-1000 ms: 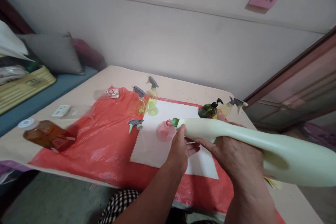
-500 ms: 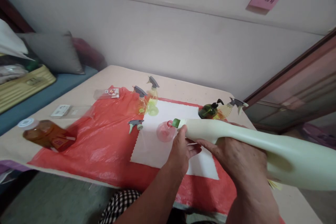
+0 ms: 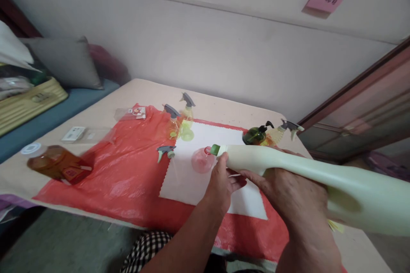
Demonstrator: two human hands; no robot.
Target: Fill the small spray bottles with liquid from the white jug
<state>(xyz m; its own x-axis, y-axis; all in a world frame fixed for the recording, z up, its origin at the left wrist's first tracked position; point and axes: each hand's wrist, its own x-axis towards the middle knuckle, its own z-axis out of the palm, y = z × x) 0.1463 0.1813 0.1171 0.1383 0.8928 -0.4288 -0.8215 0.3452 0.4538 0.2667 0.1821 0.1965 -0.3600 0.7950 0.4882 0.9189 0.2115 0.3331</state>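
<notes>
A large, long-necked pale green bottle point(image 3: 297, 160) lies nearly level across the view, its green spout point(image 3: 215, 150) at the mouth of a round, see-through pink bottle point(image 3: 202, 161). My right hand point(image 3: 291, 196) is wrapped round the pale green bottle behind the neck, some fingers hidden. Under the front of that neck, my left hand point(image 3: 222, 179) supports it with the thumb along its side and the other fingers beneath. The pink bottle stands on a white scalloped-edged sheet point(image 3: 182, 187). Whether liquid is flowing cannot be made out.
Red plastic sheeting point(image 3: 128, 179) covers much of the table. Two spray bottles point(image 3: 173, 126) and a loose spray head point(image 3: 165, 152) stand left of the sheet. A green pump bottle point(image 3: 254, 135) and another spray bottle point(image 3: 282, 130) are right. A bottle of amber liquid point(image 3: 59, 164) sits far left.
The rear of the pale green bottle has dipped slightly, and my right hand has shifted a little right and down. The spout remains at the pink bottle's mouth.
</notes>
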